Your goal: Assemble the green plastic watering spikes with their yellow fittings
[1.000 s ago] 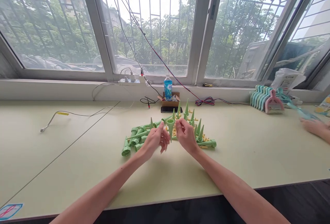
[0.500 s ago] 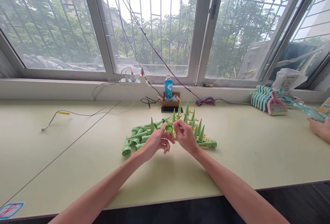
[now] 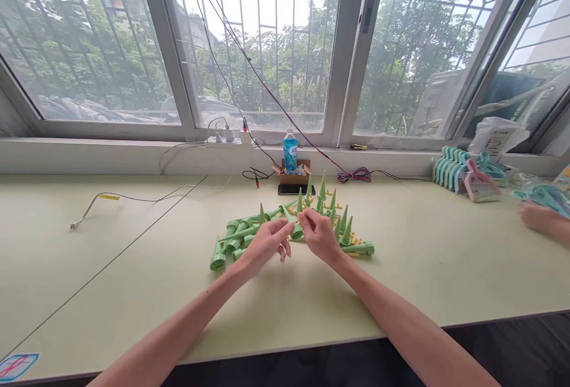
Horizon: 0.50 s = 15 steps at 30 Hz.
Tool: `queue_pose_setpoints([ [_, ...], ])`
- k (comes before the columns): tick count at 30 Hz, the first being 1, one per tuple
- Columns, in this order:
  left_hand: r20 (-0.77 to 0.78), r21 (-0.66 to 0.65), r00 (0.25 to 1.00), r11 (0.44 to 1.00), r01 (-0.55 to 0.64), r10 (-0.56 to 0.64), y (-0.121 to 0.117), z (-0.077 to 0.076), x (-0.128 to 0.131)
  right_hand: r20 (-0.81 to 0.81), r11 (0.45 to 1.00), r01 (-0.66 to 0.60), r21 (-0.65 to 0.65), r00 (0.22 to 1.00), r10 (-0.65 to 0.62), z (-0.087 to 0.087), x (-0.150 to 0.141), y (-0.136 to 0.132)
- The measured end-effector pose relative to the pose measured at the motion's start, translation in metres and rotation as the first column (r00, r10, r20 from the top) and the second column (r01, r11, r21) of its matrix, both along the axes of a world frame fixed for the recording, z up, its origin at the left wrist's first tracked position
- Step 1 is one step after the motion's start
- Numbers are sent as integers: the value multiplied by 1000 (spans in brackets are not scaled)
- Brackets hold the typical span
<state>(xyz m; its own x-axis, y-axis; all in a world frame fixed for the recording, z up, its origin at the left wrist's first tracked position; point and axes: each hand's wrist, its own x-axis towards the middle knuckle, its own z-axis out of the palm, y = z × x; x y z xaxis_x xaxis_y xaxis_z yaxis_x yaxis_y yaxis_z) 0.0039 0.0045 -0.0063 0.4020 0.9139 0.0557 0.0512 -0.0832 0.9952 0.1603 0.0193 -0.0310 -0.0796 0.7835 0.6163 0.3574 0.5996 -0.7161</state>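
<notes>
A green plant watering spike [image 3: 296, 232] is held between my hands, its tip pointing up and away and its wide ribbed end toward me. My left hand [image 3: 269, 241] grips it with thumb and forefinger, the other fingers curled loosely below. Close against its right side, my right hand [image 3: 317, 231] is closed in a pinch; what sits in those fingertips is hidden. More green spikes lie to the left in a pile [image 3: 240, 234]. Others stand upright behind and to the right, such as one spike [image 3: 346, 234], among small yellow pieces [image 3: 355, 240].
Behind the pile are a phone [image 3: 296, 189], a small cardboard box [image 3: 289, 178] and a blue bottle [image 3: 290, 152]. A coiled cable [image 3: 355, 175] and a white cable [image 3: 129, 195] lie on the table [image 3: 133, 292]. At right, another person's hand [image 3: 541, 218] is beside small dustpan sets [image 3: 483, 182].
The spike between my hands has turned: its open end faced me, and now its tapered side shows. The other person's hand at right has moved slightly left.
</notes>
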Motion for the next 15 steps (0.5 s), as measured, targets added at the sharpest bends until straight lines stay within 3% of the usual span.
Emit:
queue_pose_setpoints([
  [8,-200,308,967,947,-92,159,-1,-5,-2,38,1000,16,-8,999,-15,-1,0,1],
  [15,-214,385,950,913,-132,228,-1,-6,-2,31,1000,20,-21,999,-20,0,-1,0],
])
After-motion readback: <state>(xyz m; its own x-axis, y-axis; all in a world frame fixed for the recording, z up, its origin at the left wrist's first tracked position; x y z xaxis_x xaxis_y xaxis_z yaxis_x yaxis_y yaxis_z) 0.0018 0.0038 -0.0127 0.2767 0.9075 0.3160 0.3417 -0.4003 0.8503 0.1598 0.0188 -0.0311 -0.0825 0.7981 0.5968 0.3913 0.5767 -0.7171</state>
